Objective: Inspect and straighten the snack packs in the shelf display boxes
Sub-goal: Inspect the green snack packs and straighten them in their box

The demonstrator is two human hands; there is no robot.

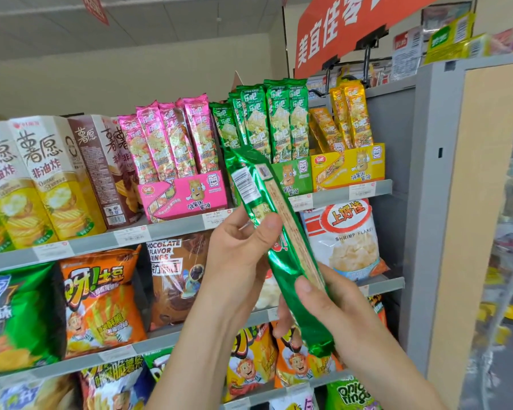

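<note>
A cream wall (131,81) rises behind the aisle to a pale panelled ceiling (190,22), evenly lit. A small red sign (95,8) hangs from it at the upper left. Grey metal shelving (427,173) stands in tiers, each edged with a price rail (166,227), and ends on the right in a beige side panel (486,202). Over its top leans an orange banner (338,34) with white characters. Beyond the panel everything is blurred.

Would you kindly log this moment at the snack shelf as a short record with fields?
held item: green snack pack, tilted, barcode side facing camera
left grip: left hand holds the pack's middle
right grip: right hand holds its lower part
shelf box: green display box, green packs standing in it
neighbours: pink display box on its left, yellow display box on its right
</note>
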